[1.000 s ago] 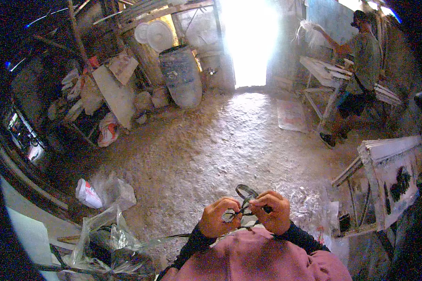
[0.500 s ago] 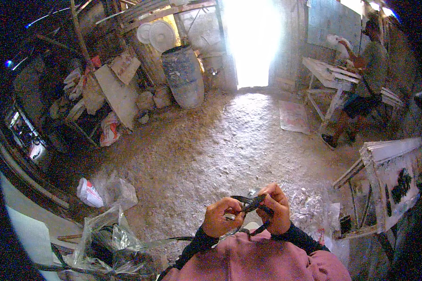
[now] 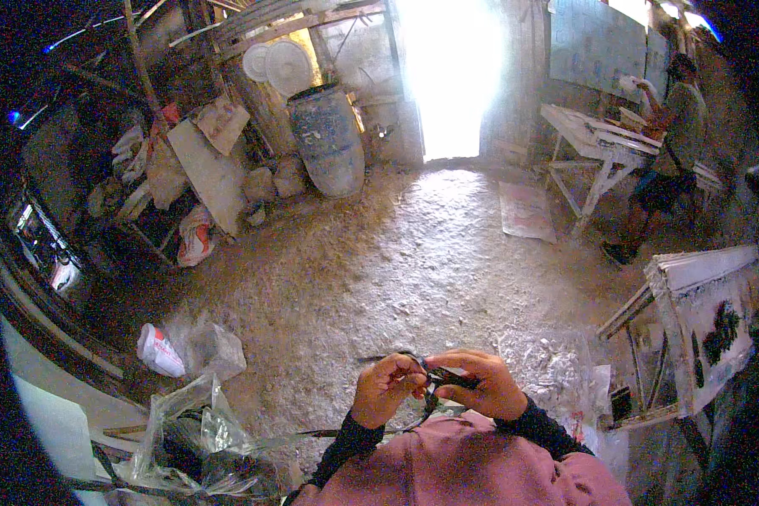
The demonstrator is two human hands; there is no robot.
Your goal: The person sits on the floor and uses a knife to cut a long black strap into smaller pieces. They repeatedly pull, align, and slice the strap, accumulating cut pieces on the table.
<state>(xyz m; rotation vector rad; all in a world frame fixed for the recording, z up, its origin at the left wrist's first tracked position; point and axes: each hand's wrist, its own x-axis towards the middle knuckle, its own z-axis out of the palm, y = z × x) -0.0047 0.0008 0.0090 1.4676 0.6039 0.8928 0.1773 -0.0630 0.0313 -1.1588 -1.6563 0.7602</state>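
Note:
In front of my chest, both hands hold a thin black strap (image 3: 431, 403). My left hand (image 3: 381, 390) pinches it, and part of the strap curls over those fingertips. My right hand (image 3: 486, 384) is closed on a gathered dark length of it, thumb below and fingers on top. From between the hands the strap hangs in a bend toward my pink top (image 3: 455, 455). A dark strip (image 3: 319, 433) runs from beside my left wrist to a clear plastic bag (image 3: 215, 426) with dark contents; whether it is the same strap I cannot tell.
A white bag (image 3: 160, 350) lies on the rough floor at left. Far left stand a blue barrel (image 3: 327, 143) and leaning boards (image 3: 207, 173). A co-worker (image 3: 681, 126) stands by a white bench (image 3: 599, 135) at far right. Nearer right is a whitish wooden stand (image 3: 704, 329).
My left hand has turned and shifted slightly left. My right hand has flattened over the gathered strap, fingers pointing left. The co-worker has straightened and moved a little right.

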